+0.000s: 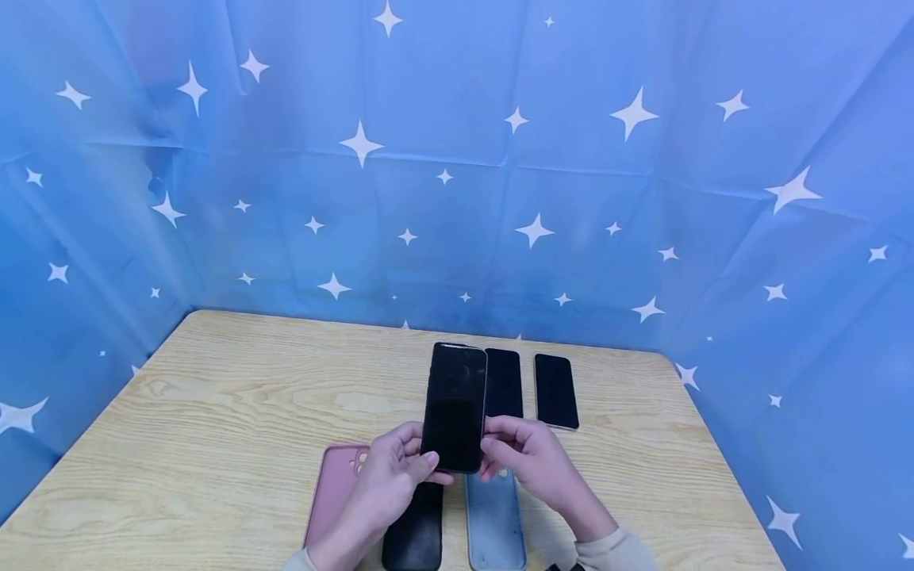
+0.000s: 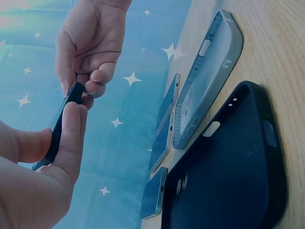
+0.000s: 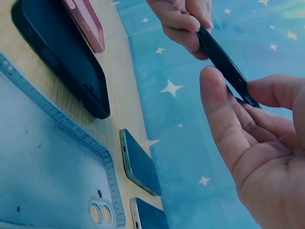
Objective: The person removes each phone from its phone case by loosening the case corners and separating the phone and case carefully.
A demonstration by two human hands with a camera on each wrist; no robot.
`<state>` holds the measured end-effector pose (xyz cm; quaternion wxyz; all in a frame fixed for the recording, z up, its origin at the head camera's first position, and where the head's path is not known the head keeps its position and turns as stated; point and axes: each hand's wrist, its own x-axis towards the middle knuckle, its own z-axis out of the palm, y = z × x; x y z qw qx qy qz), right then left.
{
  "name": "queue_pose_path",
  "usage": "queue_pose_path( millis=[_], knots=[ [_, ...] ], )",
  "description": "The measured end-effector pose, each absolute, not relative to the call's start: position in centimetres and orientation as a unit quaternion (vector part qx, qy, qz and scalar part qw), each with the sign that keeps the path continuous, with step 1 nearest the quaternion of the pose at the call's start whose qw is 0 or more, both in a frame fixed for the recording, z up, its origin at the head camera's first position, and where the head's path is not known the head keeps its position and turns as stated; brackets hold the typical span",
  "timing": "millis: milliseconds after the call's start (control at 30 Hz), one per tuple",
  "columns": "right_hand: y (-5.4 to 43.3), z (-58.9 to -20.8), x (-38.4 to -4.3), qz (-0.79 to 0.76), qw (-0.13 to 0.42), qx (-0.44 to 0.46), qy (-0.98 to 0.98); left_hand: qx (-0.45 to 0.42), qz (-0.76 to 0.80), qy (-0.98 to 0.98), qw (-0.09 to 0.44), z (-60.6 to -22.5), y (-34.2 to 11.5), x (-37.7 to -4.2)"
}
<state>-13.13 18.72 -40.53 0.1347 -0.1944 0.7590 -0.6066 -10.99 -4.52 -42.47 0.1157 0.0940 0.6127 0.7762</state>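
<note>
Both hands hold a dark-screened phone (image 1: 455, 404) up over the middle of the table, its screen facing the head camera. My left hand (image 1: 389, 476) grips the lower left part, thumb over the front edge and fingers behind. At the lower right edge, my right hand (image 1: 531, 464) pinches the phone between thumb and fingers. Seen edge-on in the right wrist view, the phone (image 3: 221, 59) has a thick black side. Below the hands lie a pink phone case (image 1: 332, 488), a black phone case (image 1: 414, 531) and a light blue phone case (image 1: 496, 523), the pink one partly covered by the left hand.
Farther back on the wooden table (image 1: 250, 412) lie a dark phone (image 1: 504, 381) and another dark phone (image 1: 555, 391). The left wrist view shows a third phone (image 2: 154, 193) there. A blue curtain (image 1: 457, 198) with white stars hangs around the table's edges.
</note>
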Motion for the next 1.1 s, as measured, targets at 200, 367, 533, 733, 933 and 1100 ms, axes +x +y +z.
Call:
queue_pose_path(
  millis=[200,367,533,733,933,1100],
  knots=[
    [18.4,-40.5,-12.8,-0.608,0.149,-0.194,0.755,0.080,0.774,0.620,0.103,-42.2,-4.6,-11.1],
    [18.2,-40.6,-12.7,-0.611,0.161,-0.197,0.750,0.067,0.772,0.626,0.093,-42.0,-4.6,-11.2],
    [18.3,-40.7,-12.7,-0.613,0.168,-0.196,0.746,0.068,0.770,0.628,0.084,-41.8,-4.6,-11.2],
    [18.0,-41.0,-12.6,-0.606,0.161,-0.200,0.753,0.069,0.770,0.629,0.080,-41.7,-4.5,-11.1],
    [17.2,-41.0,-12.2,-0.615,0.131,-0.182,0.756,0.068,0.769,0.632,0.073,-41.9,-4.3,-11.0],
    [16.6,-41.1,-11.9,-0.616,0.107,-0.169,0.762,0.066,0.767,0.634,0.069,-42.0,-4.1,-10.9]
  ],
)
